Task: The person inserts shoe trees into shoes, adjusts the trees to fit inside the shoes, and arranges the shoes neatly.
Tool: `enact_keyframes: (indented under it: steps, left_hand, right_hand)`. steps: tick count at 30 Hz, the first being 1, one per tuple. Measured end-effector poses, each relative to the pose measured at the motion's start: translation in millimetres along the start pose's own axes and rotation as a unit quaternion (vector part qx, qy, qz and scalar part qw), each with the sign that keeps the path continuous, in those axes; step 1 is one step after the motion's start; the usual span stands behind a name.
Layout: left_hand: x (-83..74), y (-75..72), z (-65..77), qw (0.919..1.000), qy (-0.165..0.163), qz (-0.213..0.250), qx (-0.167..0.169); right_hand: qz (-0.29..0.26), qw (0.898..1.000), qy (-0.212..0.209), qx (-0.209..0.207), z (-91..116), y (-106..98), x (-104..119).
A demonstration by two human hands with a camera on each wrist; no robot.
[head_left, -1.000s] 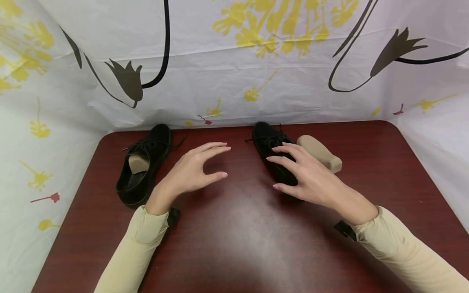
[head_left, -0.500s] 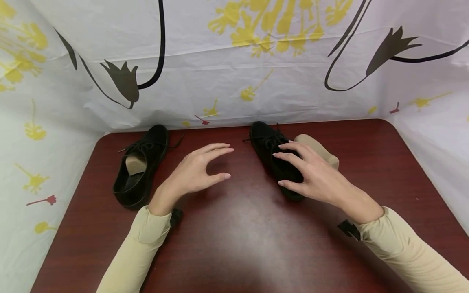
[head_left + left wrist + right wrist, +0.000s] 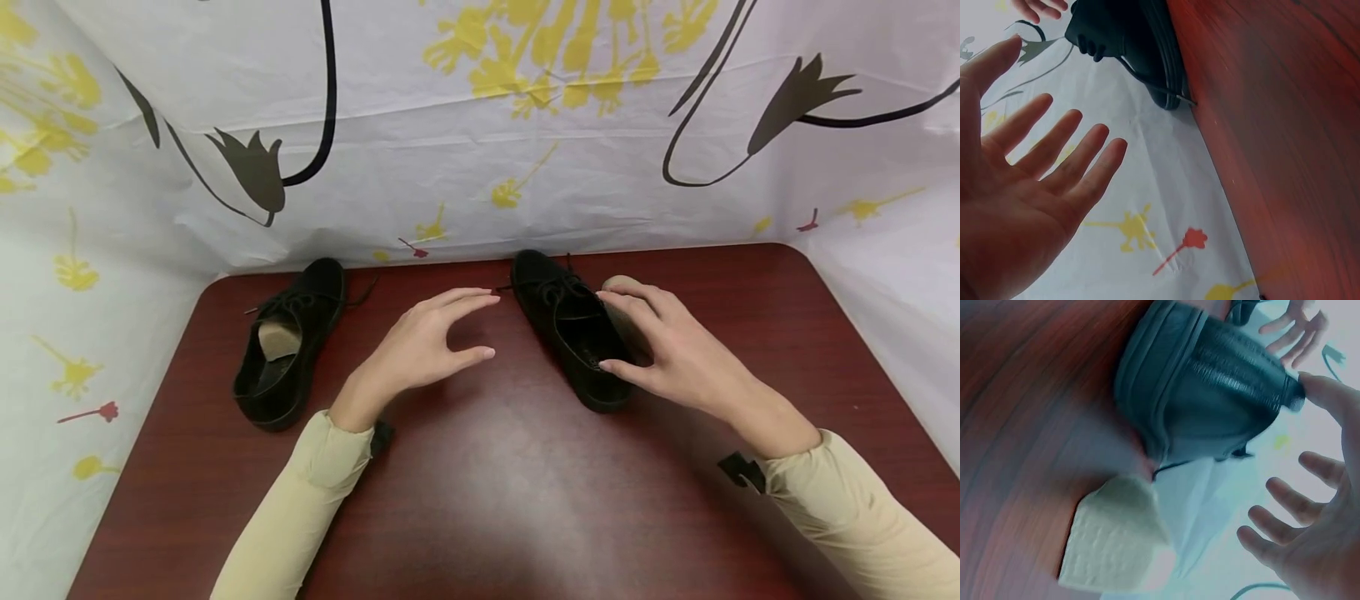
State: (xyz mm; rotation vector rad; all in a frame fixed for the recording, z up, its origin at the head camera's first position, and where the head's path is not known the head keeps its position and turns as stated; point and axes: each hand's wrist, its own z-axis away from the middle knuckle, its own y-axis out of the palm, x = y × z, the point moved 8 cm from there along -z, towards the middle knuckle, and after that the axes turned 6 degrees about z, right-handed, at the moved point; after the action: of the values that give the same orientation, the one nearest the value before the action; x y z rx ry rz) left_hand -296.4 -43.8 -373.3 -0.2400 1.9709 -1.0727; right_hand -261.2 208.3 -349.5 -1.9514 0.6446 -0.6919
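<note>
My right hand, fingers spread and slightly bent, hovers at the right side of a black lace-up shoe. In the head view it covers most of a beige moulded shoe insert, which lies on the table beside that shoe. The right wrist view shows the insert below the fingers, apart from them, and the thumb overlapping the shoe's upper edge. This shoe's opening shows a dark inside. My left hand hangs over the table between the two shoes, holding nothing. Another black shoe, at left, has a beige insert inside.
A dark red wooden table with rounded back corners carries both shoes near its far edge. White sheeting printed with yellow, red and grey flowers rises behind it and along both sides. Loose laces trail from the shoes.
My right hand has shifted right, off the shoe's opening and over the loose insert. My left hand has drifted slightly right. Shoes and inserts stay in place.
</note>
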Motion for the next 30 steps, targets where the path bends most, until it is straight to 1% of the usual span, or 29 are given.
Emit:
enact_keyframes:
  steps: [3,6,9,14,20,25,30]
  left_hand:
    - [-0.6,3.5,-4.9,0.9999,-0.007,0.005,0.01]
    - [-1.3,3.9,-8.6,0.9999,-0.011,0.007,0.009]
    - [-3.4,5.0,-12.4,0.9999,-0.009,0.01,0.008]
    - [-7.1,13.0,-18.3,0.9998,-0.005,0.016,0.013]
    - [-6.2,22.1,-20.0,0.9992,-0.019,0.03,0.018]
    - [-5.6,26.0,-25.6,0.9989,-0.01,0.046,0.004]
    - [-6.0,28.1,-31.7,0.9983,0.001,0.058,-0.009]
  right_hand:
    - [-0.007,0.999,0.042,0.015,6,-2,-11]
    - [-0.015,0.996,0.083,0.027,12,-4,-20]
    - [-0.015,0.994,0.105,0.033,15,-4,-26]
    - [0.001,0.992,0.117,0.037,20,-3,-31]
    - [-0.006,0.993,0.115,0.03,23,-1,-39]
    - [-0.009,0.993,0.117,0.025,28,-3,-47]
    - [0.001,0.993,0.114,0.015,37,-5,-56]
